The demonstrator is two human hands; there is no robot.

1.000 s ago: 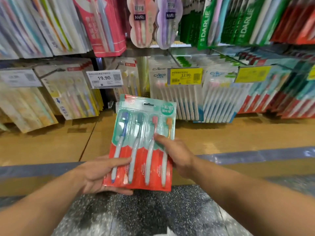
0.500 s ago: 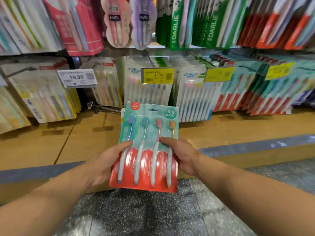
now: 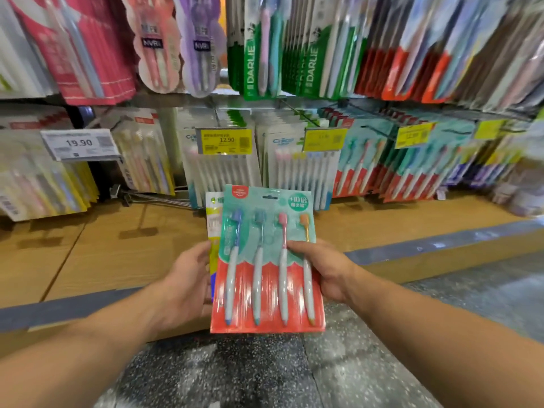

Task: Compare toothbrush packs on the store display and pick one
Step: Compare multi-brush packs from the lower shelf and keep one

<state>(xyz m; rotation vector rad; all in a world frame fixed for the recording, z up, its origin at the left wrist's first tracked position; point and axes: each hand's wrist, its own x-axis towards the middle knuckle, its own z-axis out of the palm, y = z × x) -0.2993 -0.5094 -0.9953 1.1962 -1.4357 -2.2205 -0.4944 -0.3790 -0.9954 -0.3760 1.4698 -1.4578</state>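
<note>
- I've got the four-brush pack (image 3: 266,260) up front and centre, held flat and facing me above the speckled floor (image 3: 235,375), just in front of the wooden shelf base (image 3: 117,254). My guess is it's held square like that so the brushes and print can be read.
- My right hand (image 3: 321,269) grips its right edge, thumb laid across the front near the orange brush, fingers hidden behind.
- My left hand (image 3: 188,281) holds the left side, thumb on a second pack (image 3: 214,225) tucked behind, yellow-green and white. Only a strip of it peeks out. Stacked that way, I'd say they're being compared.
- Front pack is a glossy card, teal on top and red below with a scalloped split, and a clear blister over four slim white-handled brushes. It has a hang slot at the top, so it probably came off a peg.
- Behind hang rows of similar flat packs on hooks, green DARLIE packs (image 3: 253,54) above, and a yellow price tag (image 3: 225,141) reading 12.90.
- Edges of the shot are blurry, so other labels are unreadable.
</note>
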